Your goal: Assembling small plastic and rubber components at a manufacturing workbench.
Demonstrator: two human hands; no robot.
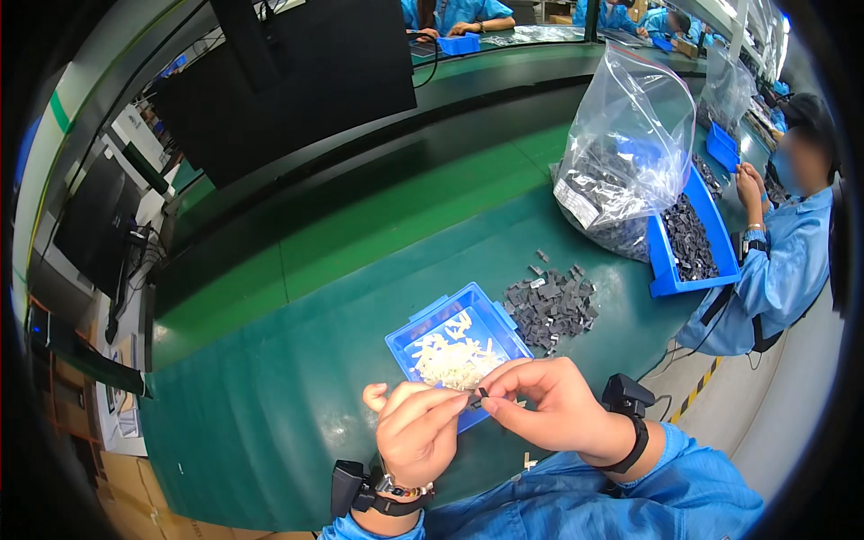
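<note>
My left hand (pixel 418 436) and my right hand (pixel 551 405) meet over the near edge of a blue plastic tray (pixel 421 317). The fingertips of both hands are pinched on a small black piece (pixel 483 393), which they largely cover. A heap of small cream-coloured strips (pixel 450 362) lies in the tray under my hands. Just right of the tray, a loose pile of small dark grey pieces (pixel 551 309) is spread on the green mat (pixel 297 405). One small pale piece (pixel 528 461) rests near my right wrist.
A large clear bag (pixel 621 162) of dark pieces stands at the right, beside a blue bin (pixel 706 286) filled with dark pieces. A co-worker (pixel 778 243) in blue sits beyond it. A black panel (pixel 288 81) rises at the far left. Cardboard (pixel 135 486) lies below the table's left edge.
</note>
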